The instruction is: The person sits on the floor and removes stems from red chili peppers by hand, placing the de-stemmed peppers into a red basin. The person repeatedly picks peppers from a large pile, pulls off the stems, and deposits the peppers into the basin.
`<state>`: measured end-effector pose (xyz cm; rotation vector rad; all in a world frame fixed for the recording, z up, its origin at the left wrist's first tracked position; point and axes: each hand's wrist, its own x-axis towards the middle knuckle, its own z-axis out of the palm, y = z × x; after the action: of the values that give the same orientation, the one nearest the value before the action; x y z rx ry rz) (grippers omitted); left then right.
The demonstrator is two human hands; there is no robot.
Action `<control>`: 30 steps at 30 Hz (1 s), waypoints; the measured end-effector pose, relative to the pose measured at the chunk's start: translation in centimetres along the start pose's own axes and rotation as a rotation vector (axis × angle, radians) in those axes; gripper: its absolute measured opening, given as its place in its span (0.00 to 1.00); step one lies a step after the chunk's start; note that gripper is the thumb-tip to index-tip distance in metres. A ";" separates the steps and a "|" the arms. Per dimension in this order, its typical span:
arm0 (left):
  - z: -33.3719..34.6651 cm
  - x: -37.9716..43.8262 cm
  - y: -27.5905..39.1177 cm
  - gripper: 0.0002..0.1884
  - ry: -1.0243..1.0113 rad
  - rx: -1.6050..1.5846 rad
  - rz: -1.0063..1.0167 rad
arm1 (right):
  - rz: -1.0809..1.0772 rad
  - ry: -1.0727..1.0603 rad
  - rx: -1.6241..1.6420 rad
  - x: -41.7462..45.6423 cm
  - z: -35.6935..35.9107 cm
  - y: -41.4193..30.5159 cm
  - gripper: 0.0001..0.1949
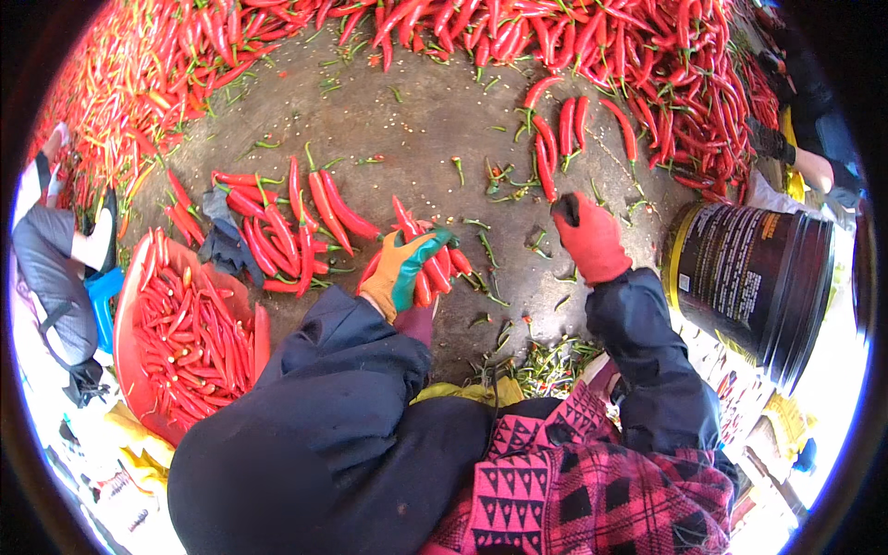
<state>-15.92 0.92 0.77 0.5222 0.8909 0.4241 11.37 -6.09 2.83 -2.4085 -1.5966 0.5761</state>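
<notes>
My left hand, in an orange and green glove, is closed around several red chili peppers with their green stem ends towards the right. To its left lies a loose group of stemmed red chilies beside a dark crumpled cloth. My right hand, in a red glove with dark fingertips, is at the lower end of a red chili; whether it grips the chili cannot be told. Cut green stems are scattered between my hands, and a heap of stems lies close to my lap.
A red container of destemmed chilies stands at my left. A black bucket with writing lies tilted at my right. Large chili heaps border the brown work surface at the far side. Other people sit at both edges.
</notes>
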 end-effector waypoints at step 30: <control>0.5 0.0 0.8 0.14 -0.037 0.007 -0.096 | 0.434 -0.453 1.620 0.1 -2.8 1.9 0.19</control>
<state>-15.60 1.38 1.53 0.4906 0.8780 0.3235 14.14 -6.62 4.68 -1.2591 -0.1796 1.6709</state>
